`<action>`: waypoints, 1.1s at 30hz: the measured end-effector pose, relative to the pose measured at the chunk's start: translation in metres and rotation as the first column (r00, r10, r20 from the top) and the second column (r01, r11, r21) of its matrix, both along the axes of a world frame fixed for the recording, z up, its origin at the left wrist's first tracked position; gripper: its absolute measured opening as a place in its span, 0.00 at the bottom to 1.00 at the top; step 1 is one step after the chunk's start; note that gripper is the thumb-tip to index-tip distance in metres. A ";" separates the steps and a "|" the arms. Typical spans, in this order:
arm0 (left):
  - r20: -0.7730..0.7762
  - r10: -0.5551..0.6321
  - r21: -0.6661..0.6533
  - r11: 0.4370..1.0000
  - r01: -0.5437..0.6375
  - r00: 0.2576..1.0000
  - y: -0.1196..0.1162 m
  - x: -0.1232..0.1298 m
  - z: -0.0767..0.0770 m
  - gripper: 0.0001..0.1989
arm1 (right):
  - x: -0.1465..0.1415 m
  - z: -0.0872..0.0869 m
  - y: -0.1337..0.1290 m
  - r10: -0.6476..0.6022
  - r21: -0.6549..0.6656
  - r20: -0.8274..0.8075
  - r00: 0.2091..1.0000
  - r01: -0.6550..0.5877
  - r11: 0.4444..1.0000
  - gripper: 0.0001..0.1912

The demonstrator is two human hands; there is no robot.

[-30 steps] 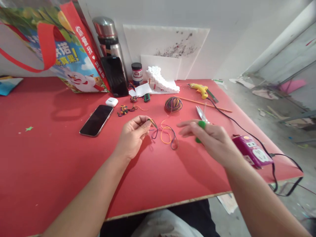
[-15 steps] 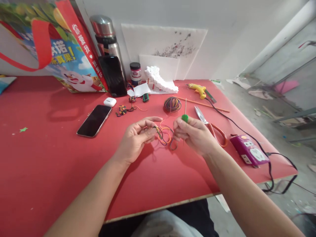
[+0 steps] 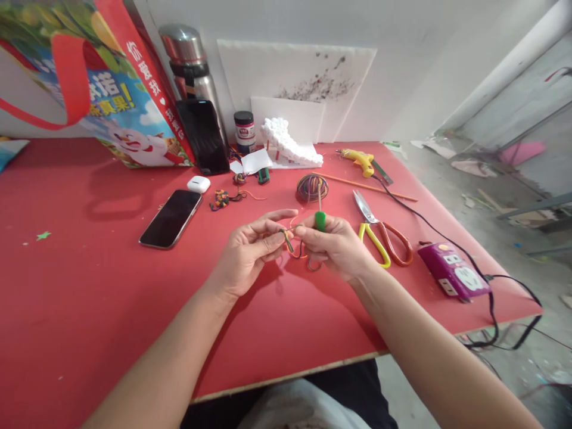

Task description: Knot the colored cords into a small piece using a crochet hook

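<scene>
Dark and orange yarn [image 3: 290, 245] is pinched between the thumb and fingers of my left hand [image 3: 250, 250]. Close beside it, my right hand [image 3: 333, 244] is wrapped round a thin tool with a green handle [image 3: 320, 221], its metal shaft pointing up and away. The right thumb and forefinger meet at the yarn too, near the left fingertips. Loose loops hang below and between both hands. Behind them lies a multicoloured yarn ball [image 3: 312, 187]. A small knitted piece [image 3: 221, 199] rests on the table to the left.
On the red table [image 3: 111, 298] are scissors [image 3: 386, 238], a purple power strip [image 3: 454, 271], a yellow glue gun [image 3: 357, 159], a long thin stick [image 3: 370, 187], a phone [image 3: 171, 218], and a white case [image 3: 198, 184]. A flask [image 3: 190, 59] and bag [image 3: 134, 119] stand behind.
My right hand has moved left to the yarn at my left fingertips, bringing the green-handled tool along. The scissors' yellow handle now shows. My left hand has stayed nearly still.
</scene>
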State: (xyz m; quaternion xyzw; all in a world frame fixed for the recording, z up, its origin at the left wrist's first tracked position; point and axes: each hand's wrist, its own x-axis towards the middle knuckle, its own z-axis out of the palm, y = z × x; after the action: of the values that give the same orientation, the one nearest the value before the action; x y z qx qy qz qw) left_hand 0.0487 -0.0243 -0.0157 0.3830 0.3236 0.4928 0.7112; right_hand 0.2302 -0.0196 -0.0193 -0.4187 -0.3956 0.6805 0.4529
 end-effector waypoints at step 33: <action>0.028 0.086 -0.173 0.982 -0.080 0.996 0.009 -0.001 -0.012 0.06 | -0.001 0.002 0.004 -0.167 0.314 0.202 0.965 0.097 0.944 0.16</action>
State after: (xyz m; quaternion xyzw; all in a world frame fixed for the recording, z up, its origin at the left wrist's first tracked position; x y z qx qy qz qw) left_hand 0.0481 -0.0152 -0.0278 0.2977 0.3680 0.4991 0.7258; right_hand 0.2293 -0.0154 -0.0178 -0.4451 -0.5146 0.5279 0.5084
